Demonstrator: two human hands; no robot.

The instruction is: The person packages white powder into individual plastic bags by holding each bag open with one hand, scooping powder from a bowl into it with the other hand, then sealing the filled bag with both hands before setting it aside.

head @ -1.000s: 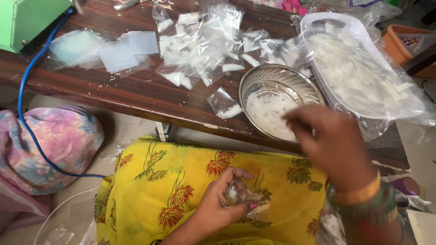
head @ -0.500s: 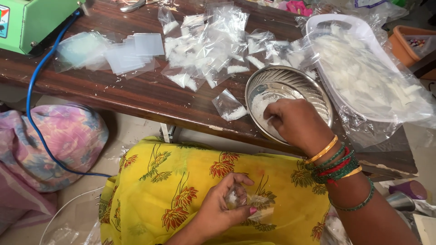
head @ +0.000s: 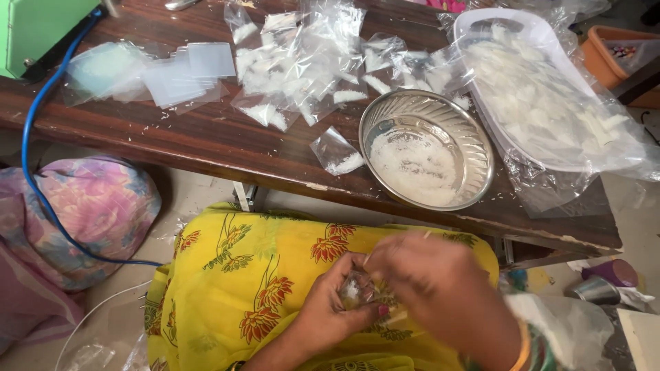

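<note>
Left hand [head: 330,312] pinches a small clear plastic pouch [head: 354,288] over the lap, while the blurred right hand [head: 440,295] closes on its mouth from beside it, grip unclear. Thin and slippery, the pouch seems best held by its rim. Beyond both hands, a steel bowl [head: 426,158] of white flakes sits on the wooden table [head: 206,137].

Bare dark wooden worktop [head: 172,137] lies open along its near edge, left of the round steel bowl [head: 426,158]; behind, clear plastic pouches [head: 302,62] and a white tray [head: 543,89] crowd it.
</note>
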